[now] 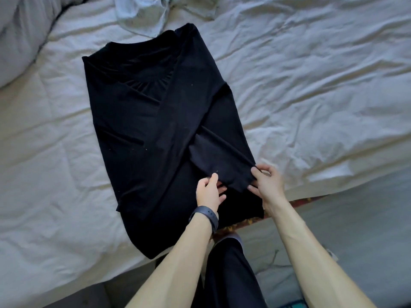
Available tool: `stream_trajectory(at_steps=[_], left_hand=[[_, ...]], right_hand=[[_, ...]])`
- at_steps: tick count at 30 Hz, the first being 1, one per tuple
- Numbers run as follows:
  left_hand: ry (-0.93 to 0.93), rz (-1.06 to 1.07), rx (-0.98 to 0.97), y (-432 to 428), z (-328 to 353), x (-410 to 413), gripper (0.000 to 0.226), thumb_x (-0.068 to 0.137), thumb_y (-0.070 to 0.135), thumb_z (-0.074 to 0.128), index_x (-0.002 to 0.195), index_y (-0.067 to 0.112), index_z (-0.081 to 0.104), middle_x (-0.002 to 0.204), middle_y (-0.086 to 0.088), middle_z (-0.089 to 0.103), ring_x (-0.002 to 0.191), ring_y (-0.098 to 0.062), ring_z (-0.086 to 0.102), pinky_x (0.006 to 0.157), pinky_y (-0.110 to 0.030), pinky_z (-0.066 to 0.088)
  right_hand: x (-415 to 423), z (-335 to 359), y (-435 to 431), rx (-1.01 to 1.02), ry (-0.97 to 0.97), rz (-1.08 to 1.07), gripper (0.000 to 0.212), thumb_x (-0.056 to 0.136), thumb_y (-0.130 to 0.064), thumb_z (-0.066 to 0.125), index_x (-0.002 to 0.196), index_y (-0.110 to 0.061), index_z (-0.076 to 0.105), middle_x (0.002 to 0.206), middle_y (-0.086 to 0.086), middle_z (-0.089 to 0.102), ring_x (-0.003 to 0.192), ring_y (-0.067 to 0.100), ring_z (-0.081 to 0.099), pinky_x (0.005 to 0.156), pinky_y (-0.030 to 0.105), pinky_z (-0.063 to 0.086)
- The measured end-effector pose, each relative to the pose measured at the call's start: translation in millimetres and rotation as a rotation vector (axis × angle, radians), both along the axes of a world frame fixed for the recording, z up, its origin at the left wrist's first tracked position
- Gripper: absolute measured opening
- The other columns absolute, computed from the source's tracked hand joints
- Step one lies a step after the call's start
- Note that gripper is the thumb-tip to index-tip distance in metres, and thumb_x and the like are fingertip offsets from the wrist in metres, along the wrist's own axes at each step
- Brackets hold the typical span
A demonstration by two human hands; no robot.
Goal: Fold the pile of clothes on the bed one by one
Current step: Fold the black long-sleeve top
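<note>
A black long-sleeved shirt (144,121) lies flat on the white bed (311,90), collar toward the far side, its sides folded inward. One sleeve lies diagonally across the body toward the near right corner. My left hand (210,190), with a dark wristband, pinches the cuff end of that sleeve on its left side. My right hand (266,181) pinches the same cuff on its right side. A crumpled light grey garment (144,16) sits beyond the shirt's collar.
A white pillow (20,36) lies at the far left. The bed's near edge runs diagonally under my arms, with a patterned strip (302,202) and grey floor (367,230) to the right. My dark-trousered leg (229,274) stands below the shirt's hem.
</note>
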State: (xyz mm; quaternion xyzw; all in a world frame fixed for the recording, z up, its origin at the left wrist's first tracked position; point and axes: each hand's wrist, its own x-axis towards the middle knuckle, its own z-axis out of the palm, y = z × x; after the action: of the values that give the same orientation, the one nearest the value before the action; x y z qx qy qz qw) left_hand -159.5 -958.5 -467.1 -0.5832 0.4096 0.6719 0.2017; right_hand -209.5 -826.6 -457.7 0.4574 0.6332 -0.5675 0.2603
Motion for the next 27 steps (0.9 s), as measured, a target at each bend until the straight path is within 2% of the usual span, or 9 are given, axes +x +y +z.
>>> stream_trajectory(at_steps=[2,4,7,10,14,18,21,24,27], left_hand=[[-0.005,-0.078,0.125,3.7,-3.4,0.8,0.039,0.097,0.042,0.061,0.127,0.018,0.053,0.122,-0.002,0.063,0.104,-0.017,0.065,0.083,-0.034,0.052],[-0.005,-0.154,0.120,8.2,-5.6,0.3,0.043,0.094,0.040,0.066,0.127,0.015,0.053,0.122,-0.002,0.064,0.102,-0.016,0.066,0.082,-0.033,0.054],[-0.047,-0.291,0.011,13.9,-9.7,-3.1,0.023,0.094,0.033,0.066,0.106,0.014,0.061,0.102,0.001,0.069,0.086,-0.013,0.068,0.075,-0.031,0.053],[-0.099,-0.408,-0.084,17.6,-16.7,-1.0,0.017,0.091,0.032,0.066,0.088,0.017,0.059,0.088,0.001,0.073,0.075,-0.013,0.069,0.072,-0.030,0.053],[-0.119,-0.516,-0.115,10.2,-9.9,7.0,0.011,0.085,0.032,0.067,0.093,0.027,0.060,0.090,0.002,0.073,0.076,-0.013,0.069,0.062,-0.025,0.049],[0.029,-0.467,-0.539,-44.6,10.9,1.2,0.014,0.086,0.023,0.066,0.093,0.031,0.056,0.092,0.010,0.064,0.082,-0.007,0.062,0.070,-0.024,0.045],[0.151,-0.524,-0.975,-121.3,16.4,-11.5,0.020,0.088,0.014,0.064,0.100,0.029,0.059,0.102,0.012,0.053,0.089,-0.012,0.056,0.075,-0.028,0.044],[0.174,-0.896,-1.340,-198.4,-1.9,-25.4,0.031,0.083,0.005,0.065,0.109,0.021,0.067,0.110,-0.001,0.059,0.097,-0.028,0.054,0.073,-0.040,0.048],[0.287,-1.293,-1.486,-250.1,-24.2,-38.8,0.041,0.074,0.000,0.071,0.110,0.019,0.071,0.108,-0.007,0.064,0.095,-0.035,0.059,0.068,-0.042,0.049]], right_hand=[[3.8,-5.0,0.9,0.024,-0.002,0.029,0.008,0.097,-0.017,0.066,0.101,-0.020,0.060,0.113,0.006,0.068,0.094,0.024,0.069,0.064,0.032,0.059],[3.9,-7.9,1.0,0.095,0.005,0.097,0.013,0.092,-0.023,0.070,0.099,-0.025,0.059,0.107,0.003,0.070,0.091,0.021,0.069,0.077,0.038,0.060],[2.0,-10.5,3.6,0.289,0.022,0.279,0.016,0.085,-0.037,0.071,0.093,-0.034,0.057,0.095,-0.007,0.070,0.093,0.020,0.070,0.090,0.047,0.058],[-2.1,-11.9,6.6,0.395,0.030,0.387,0.009,0.090,-0.034,0.065,0.092,-0.031,0.057,0.089,-0.010,0.066,0.096,0.023,0.067,0.092,0.040,0.053],[0.4,-6.5,4.6,0.600,0.115,0.640,0.027,0.094,-0.029,0.060,0.118,-0.020,0.054,0.120,0.000,0.055,0.116,0.025,0.053,0.094,0.036,0.039],[-6.0,-2.6,-22.8,0.765,0.378,0.900,0.040,0.091,-0.031,0.065,0.127,-0.018,0.055,0.125,0.005,0.049,0.118,0.028,0.044,0.100,0.042,0.037],[-10.8,-10.7,-54.9,0.759,0.670,1.182,0.040,0.086,-0.036,0.073,0.119,-0.016,0.062,0.111,0.005,0.059,0.098,0.028,0.055,0.079,0.043,0.051],[-6.2,-26.1,-88.7,0.716,0.800,1.441,0.039,0.081,-0.041,0.078,0.110,-0.018,0.066,0.099,0.001,0.061,0.083,0.026,0.057,0.062,0.039,0.051],[-1.1,-43.4,-109.8,0.768,0.848,1.549,0.033,0.079,-0.037,0.078,0.105,-0.020,0.067,0.095,-0.001,0.060,0.077,0.025,0.056,0.056,0.037,0.046]])
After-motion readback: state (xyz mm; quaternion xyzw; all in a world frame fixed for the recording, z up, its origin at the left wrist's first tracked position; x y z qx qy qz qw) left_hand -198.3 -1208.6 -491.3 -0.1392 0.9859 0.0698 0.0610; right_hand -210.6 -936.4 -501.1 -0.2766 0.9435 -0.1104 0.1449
